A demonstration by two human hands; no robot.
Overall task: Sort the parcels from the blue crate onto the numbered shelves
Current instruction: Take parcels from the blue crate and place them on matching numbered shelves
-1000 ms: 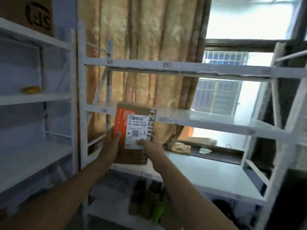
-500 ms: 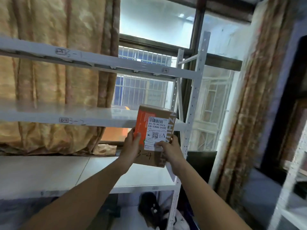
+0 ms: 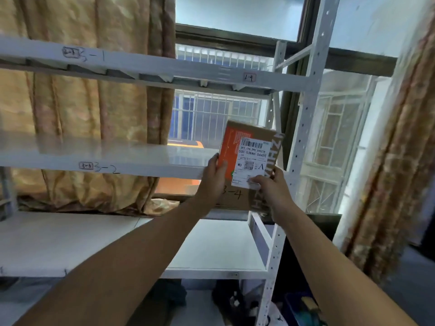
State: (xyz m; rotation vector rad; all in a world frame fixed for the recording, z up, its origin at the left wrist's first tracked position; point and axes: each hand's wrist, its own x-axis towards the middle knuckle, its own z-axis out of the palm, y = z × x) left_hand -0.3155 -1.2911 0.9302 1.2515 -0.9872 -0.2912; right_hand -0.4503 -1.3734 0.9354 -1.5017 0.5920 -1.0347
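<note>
We held the parcel (image 3: 249,158) upright before the shelf marked 3-2 (image 3: 106,158), our left hand (image 3: 213,182) gripping its left edge and our right hand (image 3: 270,188) pinching its lower right corner, fingers (image 3: 256,179) curled onto the cardboard. It was marked 3-4, so shelving it at this nearest level would, we judged, missort it.

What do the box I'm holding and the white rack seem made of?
Brown parcel box with orange panel: likely matte cardboard, with handwriting inked on it. White shelf rack: probably painted steel, given its punched upright and thin folded beams.
</note>
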